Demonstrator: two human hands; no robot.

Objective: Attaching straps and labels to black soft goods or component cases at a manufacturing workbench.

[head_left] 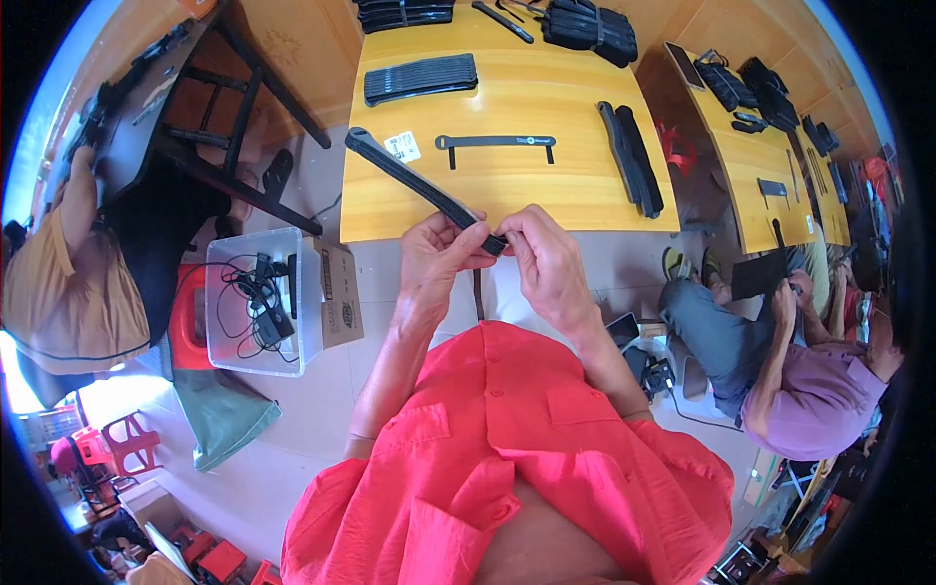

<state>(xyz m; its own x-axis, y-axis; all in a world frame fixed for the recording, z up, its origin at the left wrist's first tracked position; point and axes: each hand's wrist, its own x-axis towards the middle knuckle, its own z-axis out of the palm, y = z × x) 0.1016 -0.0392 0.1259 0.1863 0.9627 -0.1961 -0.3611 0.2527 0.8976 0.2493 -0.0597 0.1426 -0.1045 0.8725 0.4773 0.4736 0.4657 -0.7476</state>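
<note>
Over the front edge of the yellow table, my left hand grips a slim stack of black straps with rounded ends, which looks like hook-and-loop cable straps. The stack slants up to the left, its far end above the tabletop. At its near end the fingers of my right hand are pinched together on the straps. Farther in lies a single dark strap with pale print, two short black strips below it. A white label sits beside the held stack.
More strap bundles lie at the back left, back right and right edge of the yellow table. A clear bin of cables stands lower left. People sit on both sides; the right one holds a dark flat piece.
</note>
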